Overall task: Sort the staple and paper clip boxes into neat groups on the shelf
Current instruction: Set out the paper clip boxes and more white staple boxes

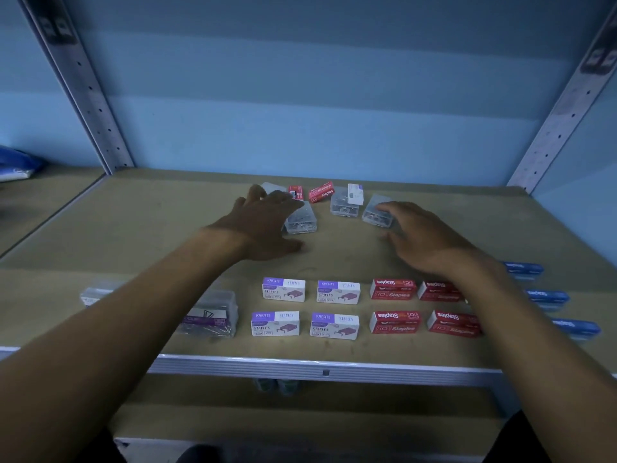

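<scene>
Clear clip box (300,219) sits mid-frame on shelf (133,228), under fingers of left hand (263,225); fingers spread, lying flat, not curled round it. Second clear box (376,212) just right of middle; right hand (420,238) touches it with loose fingers. Third clear box (344,203) between them, small white box (355,194) leaning on top. Red staple box (321,192) behind, upper middle. Lower middle: four purple-white staple boxes (283,289), then four red boxes (393,289) to right, in neat rows. Blue boxes (547,297) at right edge.
</scene>
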Demonstrator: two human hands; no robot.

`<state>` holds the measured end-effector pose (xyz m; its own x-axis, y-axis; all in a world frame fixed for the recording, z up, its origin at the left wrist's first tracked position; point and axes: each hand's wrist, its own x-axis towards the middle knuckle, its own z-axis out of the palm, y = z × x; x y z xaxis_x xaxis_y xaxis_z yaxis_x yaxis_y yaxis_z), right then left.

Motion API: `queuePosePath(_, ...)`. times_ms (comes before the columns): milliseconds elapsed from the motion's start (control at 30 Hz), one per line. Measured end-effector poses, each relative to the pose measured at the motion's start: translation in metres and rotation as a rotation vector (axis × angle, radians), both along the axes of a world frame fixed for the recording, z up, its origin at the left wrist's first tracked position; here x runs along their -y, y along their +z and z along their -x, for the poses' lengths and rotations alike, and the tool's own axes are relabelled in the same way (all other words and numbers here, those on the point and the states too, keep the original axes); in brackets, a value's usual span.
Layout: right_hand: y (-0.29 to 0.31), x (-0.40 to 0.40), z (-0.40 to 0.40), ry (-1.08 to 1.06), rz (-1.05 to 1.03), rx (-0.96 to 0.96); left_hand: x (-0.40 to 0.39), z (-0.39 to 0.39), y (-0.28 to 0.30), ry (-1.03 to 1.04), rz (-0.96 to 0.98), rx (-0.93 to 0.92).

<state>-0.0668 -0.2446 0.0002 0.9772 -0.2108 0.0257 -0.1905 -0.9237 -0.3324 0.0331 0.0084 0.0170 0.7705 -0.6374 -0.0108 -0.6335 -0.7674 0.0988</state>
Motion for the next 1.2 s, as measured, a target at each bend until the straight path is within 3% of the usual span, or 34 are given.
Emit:
queuePosePath(267, 0.008, 0.001, 0.001, 0.037, 0.046, -0.045, 0.006, -0.004, 0.008, -0.015, -0.129, -0.027)
queuePosePath(533, 0.017, -0.013, 0.011, 0.094, 0.070, 0.017, 0.000, 0.019, 0.005, -0.059, 0.029, 0.017)
queuePosePath(700, 0.020, -0.012, 0.019, 0.127, -0.052, 0.147, -0.007, 0.032, 0.000, -0.056, 0.132, 0.065)
queuePosePath(900, 0.012, -0.007, 0.014, 0.143, -0.093, 0.061, 0.005, 0.031, 0.008, -0.110, 0.157, -0.017)
queuePosePath(1200, 0.009, -0.003, 0.012, 0.094, -0.178, 0.120, 0.007, 0.011, -0.004, -0.131, 0.110, 0.027)
